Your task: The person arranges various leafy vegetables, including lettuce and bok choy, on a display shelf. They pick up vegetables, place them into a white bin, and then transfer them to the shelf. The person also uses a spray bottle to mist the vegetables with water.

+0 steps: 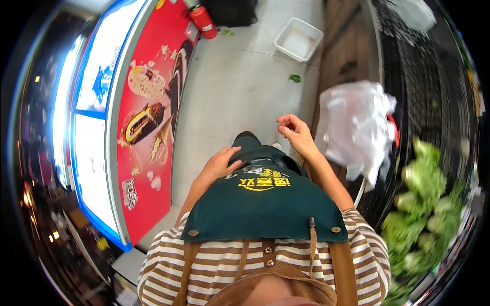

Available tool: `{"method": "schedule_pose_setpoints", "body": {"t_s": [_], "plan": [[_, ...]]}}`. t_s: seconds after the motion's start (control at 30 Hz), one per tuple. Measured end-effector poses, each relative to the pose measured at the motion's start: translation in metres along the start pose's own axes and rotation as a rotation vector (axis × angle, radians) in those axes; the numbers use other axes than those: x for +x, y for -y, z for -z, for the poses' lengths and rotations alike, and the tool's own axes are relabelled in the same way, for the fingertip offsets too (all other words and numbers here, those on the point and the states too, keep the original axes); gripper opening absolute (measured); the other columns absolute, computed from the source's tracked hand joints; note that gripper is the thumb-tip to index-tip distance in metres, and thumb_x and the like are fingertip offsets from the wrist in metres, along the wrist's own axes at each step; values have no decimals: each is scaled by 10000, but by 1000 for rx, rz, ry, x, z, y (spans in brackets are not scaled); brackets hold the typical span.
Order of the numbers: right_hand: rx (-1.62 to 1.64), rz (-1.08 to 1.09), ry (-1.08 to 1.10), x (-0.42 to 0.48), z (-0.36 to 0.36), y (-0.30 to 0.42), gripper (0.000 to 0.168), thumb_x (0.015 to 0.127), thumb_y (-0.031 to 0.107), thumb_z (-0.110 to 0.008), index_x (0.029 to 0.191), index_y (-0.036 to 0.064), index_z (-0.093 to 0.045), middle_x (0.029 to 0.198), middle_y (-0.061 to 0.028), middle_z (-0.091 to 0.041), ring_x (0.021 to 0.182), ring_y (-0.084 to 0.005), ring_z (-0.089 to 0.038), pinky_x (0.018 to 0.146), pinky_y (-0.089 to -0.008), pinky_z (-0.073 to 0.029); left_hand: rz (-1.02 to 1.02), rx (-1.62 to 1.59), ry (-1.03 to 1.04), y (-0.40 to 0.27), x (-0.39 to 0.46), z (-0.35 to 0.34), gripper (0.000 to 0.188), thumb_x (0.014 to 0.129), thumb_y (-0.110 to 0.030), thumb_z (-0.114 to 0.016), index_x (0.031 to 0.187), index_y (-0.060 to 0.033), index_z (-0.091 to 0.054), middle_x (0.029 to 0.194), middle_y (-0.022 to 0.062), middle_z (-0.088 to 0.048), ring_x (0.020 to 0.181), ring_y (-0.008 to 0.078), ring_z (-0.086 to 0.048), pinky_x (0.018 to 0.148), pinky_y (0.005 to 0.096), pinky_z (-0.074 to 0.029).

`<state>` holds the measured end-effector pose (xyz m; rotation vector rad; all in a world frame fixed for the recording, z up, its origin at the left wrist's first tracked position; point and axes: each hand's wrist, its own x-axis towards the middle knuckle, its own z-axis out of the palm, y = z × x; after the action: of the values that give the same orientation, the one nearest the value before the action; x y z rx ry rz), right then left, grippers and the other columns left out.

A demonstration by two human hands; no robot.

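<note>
My left hand (pixel 220 163) hangs beside the dark green apron (pixel 264 210), its fingers apart and holding nothing. Farther forward, over the tiled floor, my right hand (pixel 294 132) is raised with its fingers loosely curled and nothing seen in them. Just right of that hand, a bunch of clear plastic bags (pixel 350 122) hangs at the edge of the dark produce stand. Heads of leafy green lettuce (pixel 423 179) lie on the stand at my right.
A red-fronted freezer cabinet (pixel 149 114) runs along my left. Ahead on the floor are a white plastic tub (pixel 298 39), a fallen green leaf (pixel 294 78) and a red fire extinguisher (pixel 203 23). Brown boards (pixel 340 49) face the stand at right.
</note>
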<state>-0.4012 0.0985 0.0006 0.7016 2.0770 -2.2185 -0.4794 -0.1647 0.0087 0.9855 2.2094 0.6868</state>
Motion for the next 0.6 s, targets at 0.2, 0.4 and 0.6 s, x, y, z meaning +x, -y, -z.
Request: {"method": "schedule_pose_setpoints", "body": {"t_s": [0.2, 0.4, 0.6], "plan": [[9, -121, 171, 129, 34, 20, 208, 822, 137, -554, 1012, 54, -562, 831, 23, -570, 789, -66, -520, 686, -224, -403, 127, -9, 2, 34, 109, 44, 403, 821, -251, -569, 1170, -65, -492, 1101, 168, -535, 1022, 324, -511, 861, 373, -420], [241, -468, -85, 277, 92, 38, 216, 837, 170, -522, 1028, 77, -559, 871, -16, -592, 846, -110, -562, 721, -253, -420, 195, -65, 79, 73, 294, 103, 410, 818, -251, -564, 1171, -54, -490, 1096, 176, -536, 1020, 330, -506, 876, 381, -410], [615, -625, -264, 412, 148, 16, 220, 848, 180, -505, 1037, 73, -540, 870, -42, -583, 873, -150, -562, 726, -282, -436, 475, 16, 341, 109, 430, 106, 515, 799, -314, -563, 1234, -69, -437, 1161, 216, -485, 1073, 366, -466, 918, 406, -386]]}}
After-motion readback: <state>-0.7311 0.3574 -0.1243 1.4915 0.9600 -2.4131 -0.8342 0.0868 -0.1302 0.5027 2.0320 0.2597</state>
